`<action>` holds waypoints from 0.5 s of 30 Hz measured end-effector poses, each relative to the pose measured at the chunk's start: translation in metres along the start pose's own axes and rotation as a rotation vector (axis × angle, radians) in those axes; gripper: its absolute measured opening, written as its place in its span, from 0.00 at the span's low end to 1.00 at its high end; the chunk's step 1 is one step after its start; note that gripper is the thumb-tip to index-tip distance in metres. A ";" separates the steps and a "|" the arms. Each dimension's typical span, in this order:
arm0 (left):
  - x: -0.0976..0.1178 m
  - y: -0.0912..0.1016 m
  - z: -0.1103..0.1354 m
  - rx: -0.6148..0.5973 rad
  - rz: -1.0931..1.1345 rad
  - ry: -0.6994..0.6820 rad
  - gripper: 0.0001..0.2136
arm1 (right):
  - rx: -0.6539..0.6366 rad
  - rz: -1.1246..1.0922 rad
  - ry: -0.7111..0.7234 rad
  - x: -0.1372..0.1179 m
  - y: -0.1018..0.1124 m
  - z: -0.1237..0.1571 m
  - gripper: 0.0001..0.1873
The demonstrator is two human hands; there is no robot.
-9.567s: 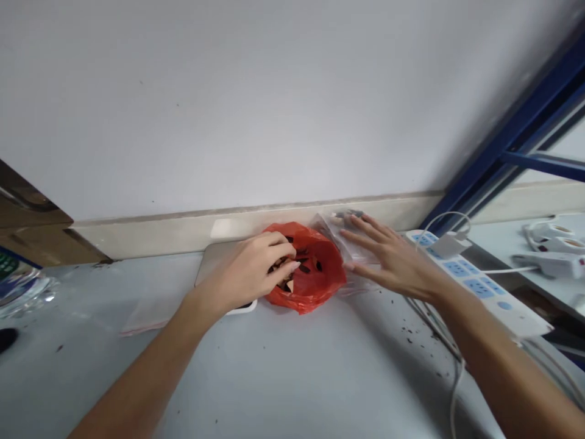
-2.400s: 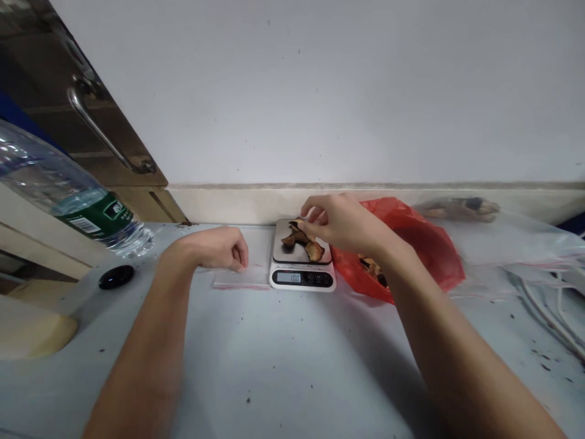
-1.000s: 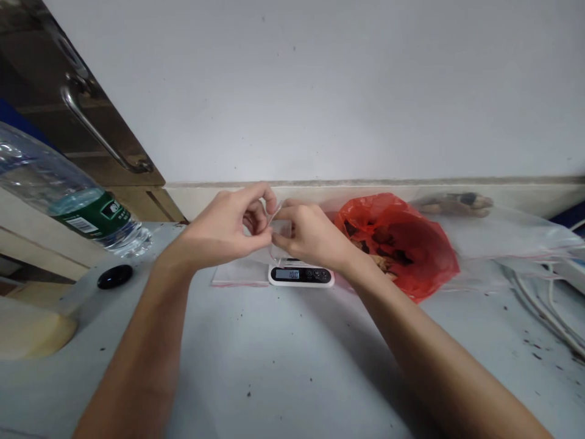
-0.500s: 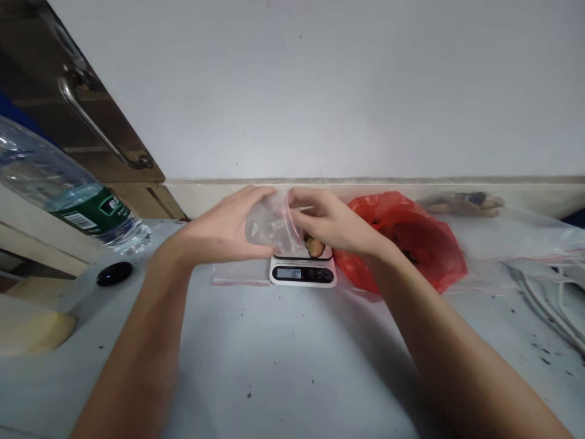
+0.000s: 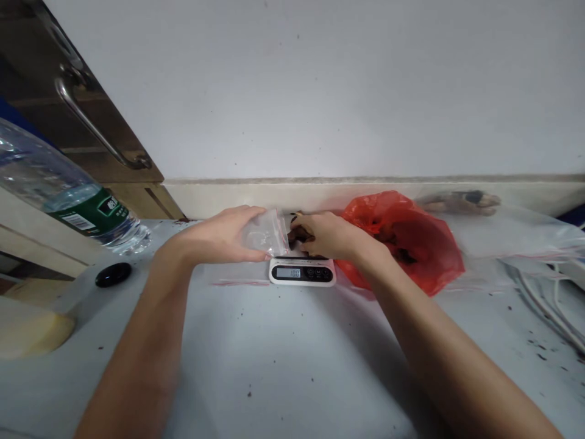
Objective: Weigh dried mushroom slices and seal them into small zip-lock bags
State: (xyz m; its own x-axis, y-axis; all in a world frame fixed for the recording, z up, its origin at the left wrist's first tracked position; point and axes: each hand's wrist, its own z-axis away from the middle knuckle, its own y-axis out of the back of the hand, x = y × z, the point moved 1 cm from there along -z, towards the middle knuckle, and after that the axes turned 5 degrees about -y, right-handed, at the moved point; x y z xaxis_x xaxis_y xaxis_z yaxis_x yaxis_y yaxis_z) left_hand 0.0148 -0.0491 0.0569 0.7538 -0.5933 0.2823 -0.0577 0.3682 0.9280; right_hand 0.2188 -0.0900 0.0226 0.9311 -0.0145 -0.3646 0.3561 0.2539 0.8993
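Observation:
My left hand (image 5: 223,236) grips a small clear zip bag (image 5: 267,235) with a red seal line and holds it just left of a small white kitchen scale (image 5: 301,272). My right hand (image 5: 326,235) is closed on dark dried slices (image 5: 299,233) over the scale's platform, right at the bag's mouth. The scale's display is lit. A red plastic bag (image 5: 406,244) with more dried pieces lies open to the right of the scale, against my right wrist.
A flat stack of clear zip bags (image 5: 237,280) lies left of the scale. A water bottle (image 5: 68,195) and a black cap (image 5: 113,274) are at far left. More clear bags (image 5: 512,241) and white cables (image 5: 548,305) lie at right.
Both hands lowered toward the scale. The bag now stays in my left hand alone, and my right hand has left its rim and closed on the dried slices on the scale.

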 end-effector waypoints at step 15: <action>0.002 -0.004 -0.005 -0.039 0.027 -0.001 0.50 | 0.177 0.160 -0.118 -0.004 -0.002 -0.001 0.23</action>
State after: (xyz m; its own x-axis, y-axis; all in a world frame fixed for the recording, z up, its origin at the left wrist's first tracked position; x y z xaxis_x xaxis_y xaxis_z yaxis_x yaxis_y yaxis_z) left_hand 0.0200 -0.0477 0.0528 0.7515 -0.5837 0.3075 -0.0523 0.4119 0.9097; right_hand 0.2139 -0.0893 0.0217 0.9759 -0.1027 -0.1926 0.2019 0.0894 0.9753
